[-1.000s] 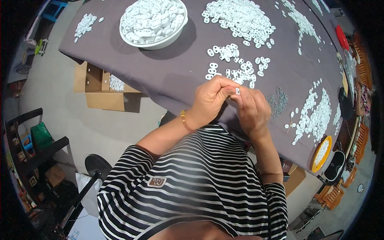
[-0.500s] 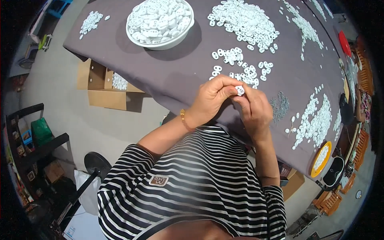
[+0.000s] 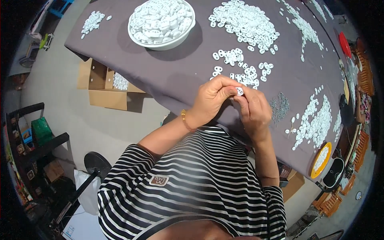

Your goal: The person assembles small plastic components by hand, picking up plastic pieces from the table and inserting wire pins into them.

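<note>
Between the fingertips of both hands sits a small white oval plastic piece [image 3: 240, 91], with dark hole-like marks on its face. My left hand [image 3: 214, 98] pinches it from one side, thumb and forefinger together. My right hand [image 3: 255, 108] grips its other side with thumb and forefinger. Just beyond the fingers lie loose white two-holed ovals [image 3: 246, 74], partly covered by my hands. Beside my right hand rests a small heap of thin grey metal pieces [image 3: 281, 105], perhaps screws or pins.
A white basin [image 3: 162, 45] heaped with white pieces stands far left of centre. Larger piles of two-holed ovals [image 3: 246, 24] and more white pieces [image 3: 318, 120] spread across the grey cloth. A yellow-rimmed plate [image 3: 313, 170] sits at the right edge. An open cardboard box [image 3: 108, 99] is below, left.
The white piece has turned very slightly between my fingertips. Both hands stay nearly in place, and the view has shifted a little.
</note>
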{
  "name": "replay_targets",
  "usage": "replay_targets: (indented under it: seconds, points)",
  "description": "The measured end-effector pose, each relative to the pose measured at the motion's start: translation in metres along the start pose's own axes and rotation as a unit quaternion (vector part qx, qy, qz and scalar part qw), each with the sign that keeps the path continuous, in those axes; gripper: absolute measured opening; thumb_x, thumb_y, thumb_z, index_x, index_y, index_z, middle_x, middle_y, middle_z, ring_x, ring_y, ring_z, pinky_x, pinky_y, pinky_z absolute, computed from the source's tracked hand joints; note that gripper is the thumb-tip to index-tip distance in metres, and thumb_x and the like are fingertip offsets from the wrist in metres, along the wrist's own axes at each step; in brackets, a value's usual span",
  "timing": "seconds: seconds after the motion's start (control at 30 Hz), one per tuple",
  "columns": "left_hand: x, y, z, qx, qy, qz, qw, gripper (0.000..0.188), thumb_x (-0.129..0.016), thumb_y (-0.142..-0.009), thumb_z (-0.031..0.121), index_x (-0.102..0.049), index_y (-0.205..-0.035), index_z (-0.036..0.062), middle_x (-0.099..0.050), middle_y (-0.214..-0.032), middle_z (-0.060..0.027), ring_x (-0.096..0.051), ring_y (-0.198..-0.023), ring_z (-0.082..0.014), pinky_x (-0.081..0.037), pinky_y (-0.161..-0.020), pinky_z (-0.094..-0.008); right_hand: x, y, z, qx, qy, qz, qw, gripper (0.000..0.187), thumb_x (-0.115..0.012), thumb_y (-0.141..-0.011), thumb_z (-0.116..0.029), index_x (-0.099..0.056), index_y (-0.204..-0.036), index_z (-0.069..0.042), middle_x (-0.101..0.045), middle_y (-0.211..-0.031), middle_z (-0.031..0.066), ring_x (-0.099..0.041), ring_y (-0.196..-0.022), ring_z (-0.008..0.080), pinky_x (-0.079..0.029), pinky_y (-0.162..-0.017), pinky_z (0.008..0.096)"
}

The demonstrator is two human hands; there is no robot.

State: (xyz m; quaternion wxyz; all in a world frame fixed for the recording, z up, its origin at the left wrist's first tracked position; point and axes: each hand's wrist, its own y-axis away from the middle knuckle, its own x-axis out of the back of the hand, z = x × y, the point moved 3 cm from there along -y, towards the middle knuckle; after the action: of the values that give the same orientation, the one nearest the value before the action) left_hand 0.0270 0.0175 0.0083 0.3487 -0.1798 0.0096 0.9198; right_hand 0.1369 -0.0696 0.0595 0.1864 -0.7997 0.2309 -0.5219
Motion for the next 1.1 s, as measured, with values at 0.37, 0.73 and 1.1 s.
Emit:
replay_targets:
  seconds: [0.37,0.73,1.1]
  points:
    - [0.001,0.003,0.0,-0.003,0.003,-0.007,1.0,0.014,-0.061,-0.096,0.009,-0.067,-0.106,0.0017,-0.065,-0.1,-0.0032,-0.059,-0.09,-0.0084,-0.049,-0.081,-0.0229,0.001,-0.002,-0.002,0.014,0.01,-0.009,1.0,0.03,-0.077,-0.079,-0.017,-0.066,-0.104,-0.003,-0.065,-0.087,0.0084,-0.064,-0.075,0.023,-0.053,-0.066,0.0332]
    - [0.003,0.004,-0.005,0.03,0.078,0.004,0.997,0.013,-0.06,-0.096,0.009,-0.066,-0.105,0.0014,-0.065,-0.101,-0.0039,-0.059,-0.092,-0.0089,-0.049,-0.082,-0.0236,-0.002,-0.002,-0.003,-0.002,-0.015,-0.008,1.0,0.027,-0.077,-0.078,-0.016,-0.066,-0.1,-0.003,-0.065,-0.087,0.009,-0.064,-0.075,0.0234,-0.053,-0.065,0.0338]
    - [0.004,0.002,0.0,0.042,0.065,-0.01,0.997,0.013,-0.058,-0.096,0.006,-0.065,-0.105,0.0,-0.066,-0.101,-0.0052,-0.061,-0.09,-0.0096,-0.051,-0.08,-0.0242,-0.001,-0.007,-0.005,0.007,-0.013,-0.03,0.999,0.017,-0.071,-0.083,-0.002,-0.068,-0.099,-0.001,-0.068,-0.088,0.0117,-0.066,-0.073,0.0259,-0.054,-0.064,0.0337]
